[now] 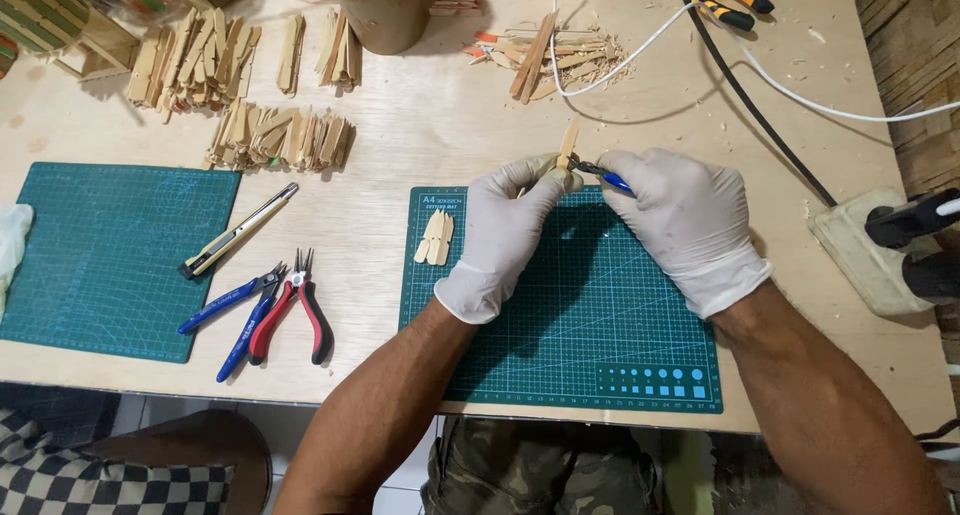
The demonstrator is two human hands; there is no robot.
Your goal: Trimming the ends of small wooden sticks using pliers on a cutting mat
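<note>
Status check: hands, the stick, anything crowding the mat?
Left hand pinching the wooden stick upright. Right hand closed on a blue-handled cutter at the stick's base. Three cut pieces lie on the mat, apart from both hands.

The stick [568,141] is a thin, pale wooden strip, held nearly upright with a slight tilt, its top end free and its lower end pinched between gloved fingertips above the far edge of the green mat [560,315]. The cutter [603,175] is small, with blue handles; its dark tip meets the stick's lower part from the right.
</note>
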